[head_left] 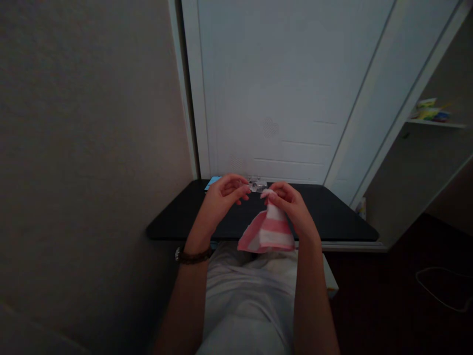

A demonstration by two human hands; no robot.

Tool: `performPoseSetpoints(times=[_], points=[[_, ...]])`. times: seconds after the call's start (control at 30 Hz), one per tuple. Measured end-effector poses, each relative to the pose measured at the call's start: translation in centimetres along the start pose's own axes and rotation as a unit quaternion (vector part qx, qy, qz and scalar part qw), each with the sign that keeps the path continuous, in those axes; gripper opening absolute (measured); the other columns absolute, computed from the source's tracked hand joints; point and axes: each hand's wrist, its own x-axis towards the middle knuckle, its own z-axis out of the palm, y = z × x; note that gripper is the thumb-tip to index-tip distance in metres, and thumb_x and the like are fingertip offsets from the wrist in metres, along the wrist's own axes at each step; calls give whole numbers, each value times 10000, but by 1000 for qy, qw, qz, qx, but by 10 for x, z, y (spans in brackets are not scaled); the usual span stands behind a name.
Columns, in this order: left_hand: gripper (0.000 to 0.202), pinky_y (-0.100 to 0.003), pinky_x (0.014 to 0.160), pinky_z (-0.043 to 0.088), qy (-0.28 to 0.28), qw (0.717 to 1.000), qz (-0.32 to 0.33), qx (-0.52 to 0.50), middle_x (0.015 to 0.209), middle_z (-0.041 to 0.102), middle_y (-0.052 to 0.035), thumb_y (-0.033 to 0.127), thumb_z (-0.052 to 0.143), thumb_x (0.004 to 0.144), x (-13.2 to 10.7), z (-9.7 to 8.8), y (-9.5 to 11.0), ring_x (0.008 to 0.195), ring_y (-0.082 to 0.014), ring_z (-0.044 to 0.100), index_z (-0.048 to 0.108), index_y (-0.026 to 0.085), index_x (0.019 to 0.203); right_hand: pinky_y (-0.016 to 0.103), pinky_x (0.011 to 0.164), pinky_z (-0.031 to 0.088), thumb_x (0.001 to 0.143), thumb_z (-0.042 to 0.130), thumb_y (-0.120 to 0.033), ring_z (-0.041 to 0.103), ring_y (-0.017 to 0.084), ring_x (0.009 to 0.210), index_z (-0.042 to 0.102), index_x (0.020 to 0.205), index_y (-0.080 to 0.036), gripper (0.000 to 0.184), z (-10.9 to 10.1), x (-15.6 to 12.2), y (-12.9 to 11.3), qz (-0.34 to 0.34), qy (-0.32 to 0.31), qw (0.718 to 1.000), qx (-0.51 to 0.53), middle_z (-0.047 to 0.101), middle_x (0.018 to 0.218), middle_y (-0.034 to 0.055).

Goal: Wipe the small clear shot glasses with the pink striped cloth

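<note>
Head view: right hand (291, 199) pinching cloth (276, 226) by bunched top, hanging near table (190, 213) edge; looks light, soft, best held there. Left hand (226, 191) fingers half-curled at clear item (257, 186); grip unclear.

Matt cloth (276, 227), seemingly smooth tabletop (336, 212)

Both forearms (314, 291) were stretched forward, the left hand (229, 189) loosely curled, the right hand (288, 198) near it, pinching.

A head-worn camera looks down (and forward) at the tabletop (240, 214).
</note>
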Motion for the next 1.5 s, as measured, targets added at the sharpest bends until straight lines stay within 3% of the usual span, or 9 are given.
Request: performPoseSetpoints(times=[0.23, 0.4, 0.6, 0.9, 1.5], points=[[239, -203, 534, 449, -5, 1000, -1, -4, 731, 637, -15, 344, 660, 721, 0, 1, 2, 641, -125, 607, 607, 158, 860, 207, 601, 420, 777, 622, -278, 575, 114, 682, 554, 854, -215, 121, 0, 1, 1, 2, 11, 1000, -11, 649, 797, -7], [230, -204, 546, 452, -40, 999, 1, -6, 735, 641, -21, 344, 631, 751, 0, 1, 2, 679, -134, 613, 602, 159, 885, 190, 542, 388, 759, 643, -284, 548, 98, 598, 564, 835, -212, 131, 0, 2, 1, 5, 42, 999, -20, 620, 699, -31], [222, -207, 549, 451, -70, 998, -7, 6, 751, 651, -27, 342, 623, 760, 0, 3, -1, 687, -136, 614, 597, 162, 888, 203, 565, 407, 762, 636, -296, 575, 116, 639, 574, 849, -226, 127, 0, 2, -1, -23, 88, 996, -23, 652, 755, -22], [215, -210, 540, 448, -67, 998, -7, 9, 735, 635, -14, 342, 636, 745, 2, 3, -1, 672, -133, 611, 604, 168, 866, 199, 547, 407, 761, 634, -313, 573, 117, 627, 569, 849, -231, 137, 2, 1, -4, -29, 99, 994, -23, 651, 748, -26], [230, -209, 538, 451, -22, 1000, -8, -8, 794, 652, -34, 356, 617, 759, 1, 2, -1, 669, -135, 617, 601, 166, 887, 215, 533, 389, 760, 638, -350, 559, 122, 611, 562, 856, -235, 168, 3, -1, -2, 7, 37, 998, -42, 612, 705, -27]])
